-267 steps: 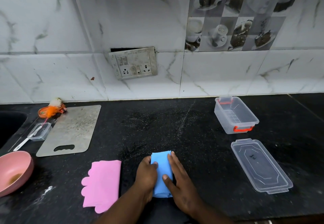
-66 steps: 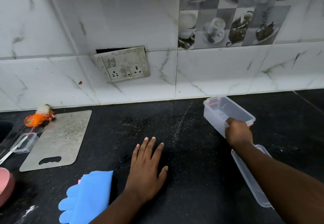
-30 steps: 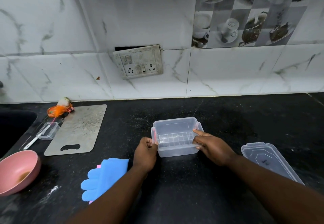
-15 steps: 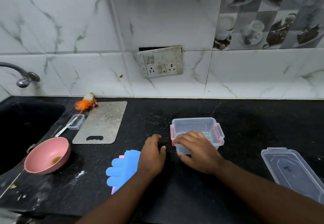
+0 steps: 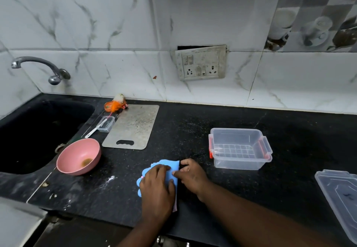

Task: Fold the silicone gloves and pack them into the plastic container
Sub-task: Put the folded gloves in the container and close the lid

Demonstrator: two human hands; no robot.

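Note:
The folded blue silicone glove (image 5: 172,166) lies on the black counter near its front edge. It rests on a pink glove (image 5: 175,205), of which only a thin sliver shows. My left hand (image 5: 156,187) lies on top of the blue glove and covers most of it. My right hand (image 5: 191,175) pinches the glove's right edge between thumb and fingers. The clear plastic container (image 5: 239,165) with red latches stands empty to the right of my hands, apart from them. Its clear lid (image 5: 340,192) lies flat at the far right.
A pink bowl (image 5: 78,157) sits left of the gloves, beside the black sink (image 5: 38,131) with its tap (image 5: 38,66). A metal cutting board (image 5: 133,126), a small clear box (image 5: 105,124) and an orange scrubber (image 5: 115,104) lie behind. The counter's front edge is just below my hands.
My right hand has left the container and come over to the glove's right edge. My left hand has slid left onto the blue glove. The container stays where it was set down.

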